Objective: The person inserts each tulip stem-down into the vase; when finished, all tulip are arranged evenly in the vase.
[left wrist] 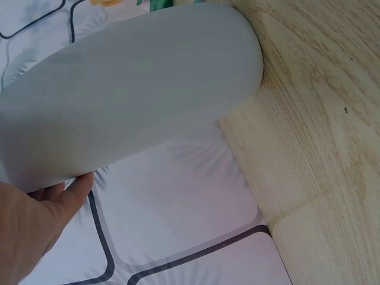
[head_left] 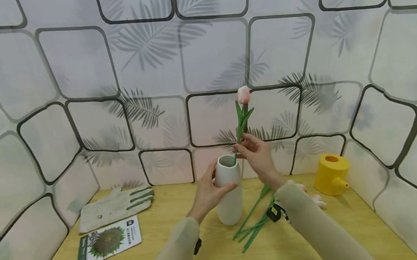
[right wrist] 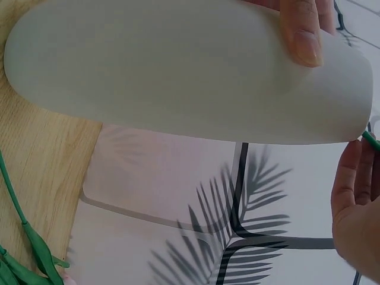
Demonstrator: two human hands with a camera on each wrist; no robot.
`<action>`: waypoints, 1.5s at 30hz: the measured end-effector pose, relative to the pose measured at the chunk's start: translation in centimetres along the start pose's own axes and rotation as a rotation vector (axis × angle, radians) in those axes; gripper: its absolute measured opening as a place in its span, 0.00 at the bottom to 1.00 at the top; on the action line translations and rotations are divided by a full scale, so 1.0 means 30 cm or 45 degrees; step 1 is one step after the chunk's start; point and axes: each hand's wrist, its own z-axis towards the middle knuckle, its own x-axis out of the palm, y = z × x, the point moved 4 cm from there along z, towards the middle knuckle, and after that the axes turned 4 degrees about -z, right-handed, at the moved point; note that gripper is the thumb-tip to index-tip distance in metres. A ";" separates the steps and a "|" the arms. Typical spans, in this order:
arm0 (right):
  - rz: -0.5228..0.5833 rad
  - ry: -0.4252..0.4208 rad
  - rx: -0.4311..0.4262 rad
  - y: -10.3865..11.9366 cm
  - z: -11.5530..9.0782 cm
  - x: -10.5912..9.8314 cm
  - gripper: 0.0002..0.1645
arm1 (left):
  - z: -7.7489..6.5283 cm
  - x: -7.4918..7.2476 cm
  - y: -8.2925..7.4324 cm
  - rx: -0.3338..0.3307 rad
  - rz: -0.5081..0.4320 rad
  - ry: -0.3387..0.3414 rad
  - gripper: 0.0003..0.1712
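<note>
A tall white vase (head_left: 229, 204) stands upright on the wooden table. My left hand (head_left: 209, 190) grips it near the top, fingers round the far side and thumb across the front. In the right wrist view the left thumb (right wrist: 306, 44) lies against the vase wall. My right hand (head_left: 257, 156) pinches the green stem of a pink and white artificial tulip (head_left: 243, 95) just above the rim. The bloom points up, and the stem's lower end dips into the vase mouth (head_left: 227, 160). More tulips with green stems (head_left: 254, 227) lie beside the vase, partly hidden under the right forearm.
At the right rear stands a yellow watering can (head_left: 332, 174). On the left a pair of pale work gloves (head_left: 116, 207) lies behind a seed packet (head_left: 108, 242) with a flower picture. A patterned wall covering (head_left: 159, 128) rises close behind the table.
</note>
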 end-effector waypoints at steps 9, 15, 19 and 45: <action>-0.056 0.027 -0.027 -0.003 0.004 0.016 0.16 | 0.009 -0.003 0.003 0.010 0.000 -0.001 0.48; -0.182 0.055 0.040 -0.004 -0.003 0.019 0.17 | 0.009 -0.001 0.001 0.015 -0.001 0.009 0.48; -0.302 0.104 0.029 0.000 -0.012 0.027 0.18 | 0.004 -0.001 0.000 -0.004 0.005 0.014 0.49; -0.435 0.242 -0.076 -0.018 -0.030 0.035 0.13 | -0.013 0.005 0.001 -0.041 0.003 0.034 0.53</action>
